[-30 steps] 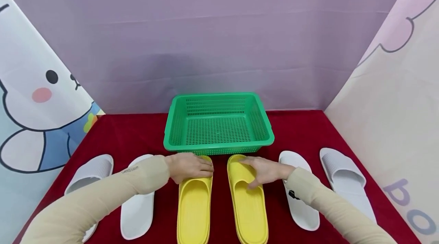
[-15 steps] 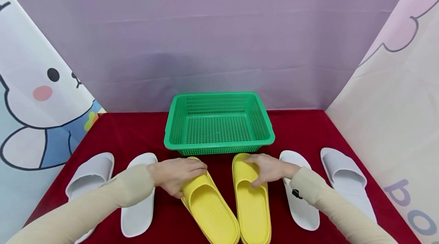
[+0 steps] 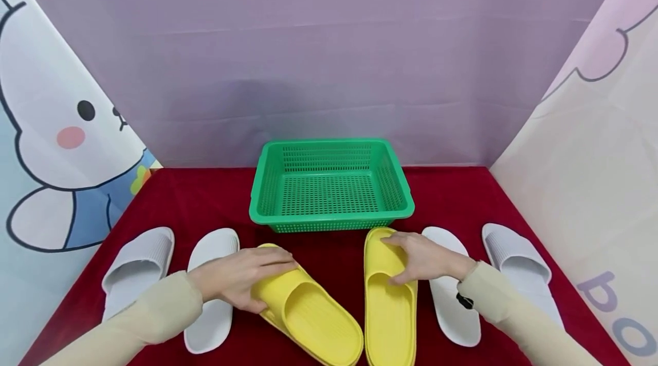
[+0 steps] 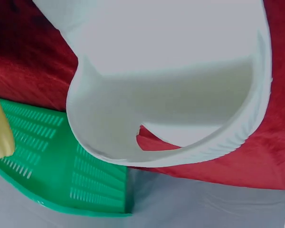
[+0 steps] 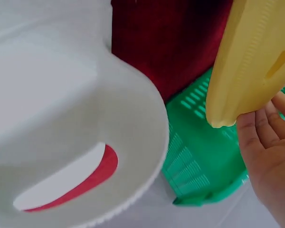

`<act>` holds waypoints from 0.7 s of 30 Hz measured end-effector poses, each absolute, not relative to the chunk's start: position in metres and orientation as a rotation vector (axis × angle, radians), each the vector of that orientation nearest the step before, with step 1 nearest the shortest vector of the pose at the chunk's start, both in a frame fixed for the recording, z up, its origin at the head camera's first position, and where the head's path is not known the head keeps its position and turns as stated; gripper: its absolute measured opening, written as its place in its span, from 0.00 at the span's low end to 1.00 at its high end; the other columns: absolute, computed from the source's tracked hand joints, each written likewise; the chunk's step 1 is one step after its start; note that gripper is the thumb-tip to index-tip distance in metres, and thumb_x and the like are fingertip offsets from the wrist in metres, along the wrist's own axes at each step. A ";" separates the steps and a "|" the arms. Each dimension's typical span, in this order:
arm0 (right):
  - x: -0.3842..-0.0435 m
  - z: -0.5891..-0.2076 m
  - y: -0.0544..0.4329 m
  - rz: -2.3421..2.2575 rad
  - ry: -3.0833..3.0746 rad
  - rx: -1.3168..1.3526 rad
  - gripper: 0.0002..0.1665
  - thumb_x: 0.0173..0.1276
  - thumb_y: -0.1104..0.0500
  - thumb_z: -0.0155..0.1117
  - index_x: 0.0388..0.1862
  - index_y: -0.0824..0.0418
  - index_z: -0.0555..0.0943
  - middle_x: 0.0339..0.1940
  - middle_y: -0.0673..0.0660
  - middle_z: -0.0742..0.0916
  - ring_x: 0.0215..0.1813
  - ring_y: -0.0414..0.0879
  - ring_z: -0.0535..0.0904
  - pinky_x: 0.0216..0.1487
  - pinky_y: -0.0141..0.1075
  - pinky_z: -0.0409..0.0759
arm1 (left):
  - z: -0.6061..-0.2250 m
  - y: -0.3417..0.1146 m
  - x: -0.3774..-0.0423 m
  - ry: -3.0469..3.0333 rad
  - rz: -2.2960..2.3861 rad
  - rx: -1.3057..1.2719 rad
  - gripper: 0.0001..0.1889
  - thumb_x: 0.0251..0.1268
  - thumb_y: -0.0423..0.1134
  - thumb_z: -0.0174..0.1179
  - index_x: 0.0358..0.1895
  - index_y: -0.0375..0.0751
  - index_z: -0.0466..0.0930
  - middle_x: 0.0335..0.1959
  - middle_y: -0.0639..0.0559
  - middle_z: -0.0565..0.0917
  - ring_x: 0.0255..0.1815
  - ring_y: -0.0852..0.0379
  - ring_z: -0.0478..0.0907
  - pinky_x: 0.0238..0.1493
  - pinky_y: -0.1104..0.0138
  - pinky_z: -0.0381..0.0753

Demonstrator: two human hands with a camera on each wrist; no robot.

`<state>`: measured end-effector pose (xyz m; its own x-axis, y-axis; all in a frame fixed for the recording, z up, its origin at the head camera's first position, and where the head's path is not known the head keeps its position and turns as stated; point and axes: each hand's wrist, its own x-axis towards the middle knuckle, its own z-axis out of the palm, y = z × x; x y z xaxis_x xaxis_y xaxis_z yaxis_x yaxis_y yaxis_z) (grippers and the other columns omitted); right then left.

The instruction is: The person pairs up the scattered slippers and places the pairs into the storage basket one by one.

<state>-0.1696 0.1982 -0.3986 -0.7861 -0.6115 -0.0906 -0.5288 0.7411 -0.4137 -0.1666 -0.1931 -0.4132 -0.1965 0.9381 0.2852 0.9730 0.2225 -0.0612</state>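
Observation:
My left hand (image 3: 247,277) grips the left yellow slipper (image 3: 321,320) across its toe strap, the thumb at its near side. That slipper lies slanted, toe to the left, its heel right beside the other one. The right yellow slipper (image 3: 388,320) points toward the green basket (image 3: 331,218). Fingers and thumb of my right hand (image 3: 426,257) grip it over the strap. In the right wrist view, fingertips touch the edge of a yellow slipper (image 5: 249,61). A yellow slipper edge (image 4: 0,130) also shows in the left wrist view.
White slippers flank the yellow pair: an outer left one (image 3: 136,266) and an inner left one (image 3: 213,249), an inner right one (image 3: 457,312) and an outer right one (image 3: 516,257). All lie on a red cloth (image 3: 205,194). A purple curtain (image 3: 329,57) hangs behind the basket.
My left hand has moved left and nearer, turning the left yellow slipper from straight to slanted. My right hand has shifted the right yellow slipper rightward, so the toes stand farther apart.

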 end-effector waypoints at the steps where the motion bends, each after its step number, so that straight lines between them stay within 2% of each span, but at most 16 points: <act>1: -0.168 -0.398 0.200 -0.549 2.734 -0.902 0.47 0.45 0.41 0.70 0.60 0.66 0.71 0.60 0.63 0.75 0.64 0.57 0.68 0.61 0.50 0.69 | -0.412 -0.194 -0.166 -2.236 -0.204 -1.792 0.43 0.35 0.53 0.68 0.62 0.39 0.68 0.56 0.48 0.75 0.57 0.54 0.72 0.55 0.60 0.74; 15: -0.152 -0.374 0.226 -0.488 2.919 -0.744 0.48 0.44 0.38 0.70 0.58 0.66 0.73 0.55 0.62 0.79 0.57 0.56 0.74 0.56 0.50 0.73 | -0.398 -0.203 -0.158 -2.234 -0.245 -1.692 0.45 0.29 0.52 0.68 0.61 0.40 0.68 0.57 0.49 0.74 0.59 0.54 0.70 0.57 0.61 0.71; 18: -0.149 -0.364 0.233 -0.498 2.936 -0.704 0.47 0.44 0.38 0.70 0.57 0.66 0.74 0.54 0.61 0.80 0.56 0.56 0.75 0.54 0.49 0.74 | -0.393 -0.204 -0.159 -2.209 -0.280 -1.672 0.44 0.30 0.51 0.68 0.60 0.38 0.69 0.56 0.49 0.74 0.58 0.53 0.70 0.61 0.65 0.66; 21: -0.147 -0.353 0.238 -0.510 2.949 -0.681 0.46 0.44 0.37 0.70 0.56 0.66 0.75 0.53 0.61 0.81 0.54 0.54 0.76 0.53 0.48 0.75 | -0.388 -0.206 -0.161 -2.183 -0.325 -1.651 0.40 0.36 0.51 0.66 0.59 0.36 0.70 0.56 0.47 0.74 0.58 0.51 0.69 0.66 0.70 0.58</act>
<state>-0.1468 0.2384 -0.3533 -0.8991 -0.4378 0.0043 -0.4138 0.8465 -0.3351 -0.1606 -0.2059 -0.3879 -0.2355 0.8697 0.4338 0.9583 0.2821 -0.0453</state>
